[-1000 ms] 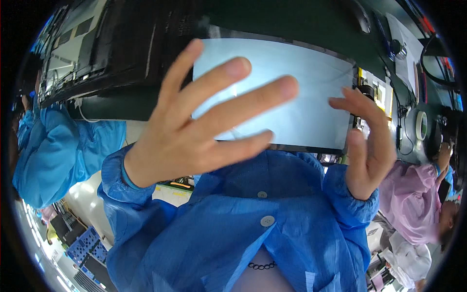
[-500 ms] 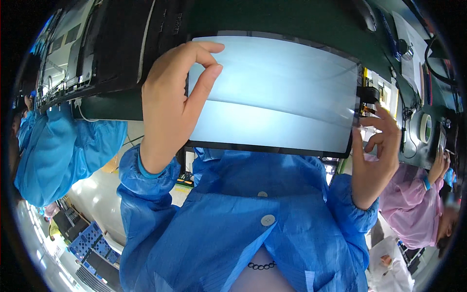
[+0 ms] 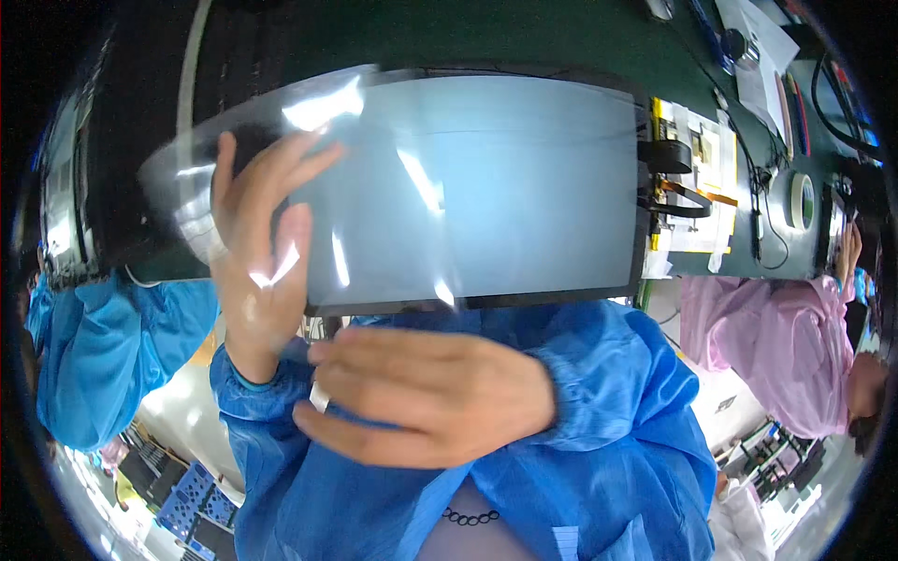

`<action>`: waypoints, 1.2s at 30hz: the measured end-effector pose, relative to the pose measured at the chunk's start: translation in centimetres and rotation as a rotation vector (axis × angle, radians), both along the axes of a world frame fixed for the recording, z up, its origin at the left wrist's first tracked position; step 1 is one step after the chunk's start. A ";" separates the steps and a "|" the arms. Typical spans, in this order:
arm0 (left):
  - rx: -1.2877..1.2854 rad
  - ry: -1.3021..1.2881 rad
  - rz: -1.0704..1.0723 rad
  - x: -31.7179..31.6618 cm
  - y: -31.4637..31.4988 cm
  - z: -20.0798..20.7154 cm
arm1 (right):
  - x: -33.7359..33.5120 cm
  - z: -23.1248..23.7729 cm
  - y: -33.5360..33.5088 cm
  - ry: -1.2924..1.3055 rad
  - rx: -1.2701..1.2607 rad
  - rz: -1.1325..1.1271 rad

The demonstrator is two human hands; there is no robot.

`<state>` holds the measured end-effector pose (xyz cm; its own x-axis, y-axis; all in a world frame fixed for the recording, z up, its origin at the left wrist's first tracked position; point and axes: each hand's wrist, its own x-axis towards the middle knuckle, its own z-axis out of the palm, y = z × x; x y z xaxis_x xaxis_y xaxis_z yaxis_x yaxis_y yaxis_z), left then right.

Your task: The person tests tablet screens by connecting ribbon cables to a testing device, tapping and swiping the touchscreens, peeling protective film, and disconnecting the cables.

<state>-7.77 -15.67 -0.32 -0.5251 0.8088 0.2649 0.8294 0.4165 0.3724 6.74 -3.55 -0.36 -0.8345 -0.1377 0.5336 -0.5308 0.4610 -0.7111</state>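
Observation:
A flat display panel with a black frame and a lit, pale screen lies in front of me. Clear, glossy film bows up over its left part and beyond its left edge, with bright reflections. My left hand is at the panel's left side, fingers apart and seen through the film. Crossing in front of my body, my right hand is below the panel's lower edge. Its blurred fingers are closed where the film's lower corner seems to end. A small white patch shows between those fingers.
A circuit board with black and orange cables adjoins the panel's right edge. Beyond it are a tape roll, thin cables and paper on the dark green bench. People in blue and pink sit at either side.
My right hand has moved from the panel's right edge across to the lower left. The film has lifted off the left part of the screen. My left hand has shifted left and opened out.

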 end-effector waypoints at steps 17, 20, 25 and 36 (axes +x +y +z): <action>-0.071 0.060 0.183 1.6 0.8 0.1 | 5.4 -1.0 7.6 -0.063 -0.371 -0.182; -0.173 0.103 0.292 4.2 2.7 0.6 | 10.4 -0.5 11.0 -0.093 -0.222 -0.570; -0.115 0.102 0.305 8.4 6.6 0.3 | 14.0 0.4 17.8 -0.414 -0.081 -1.072; -0.164 -0.031 -0.289 11.4 10.0 1.7 | 4.5 -2.4 30.3 -0.409 0.471 -0.902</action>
<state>3.67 -5.69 1.40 -0.2735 0.9560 0.1060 0.9112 0.2222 0.3470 11.21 26.76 -2.76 -0.8327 0.4954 0.2472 0.3745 0.8329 -0.4075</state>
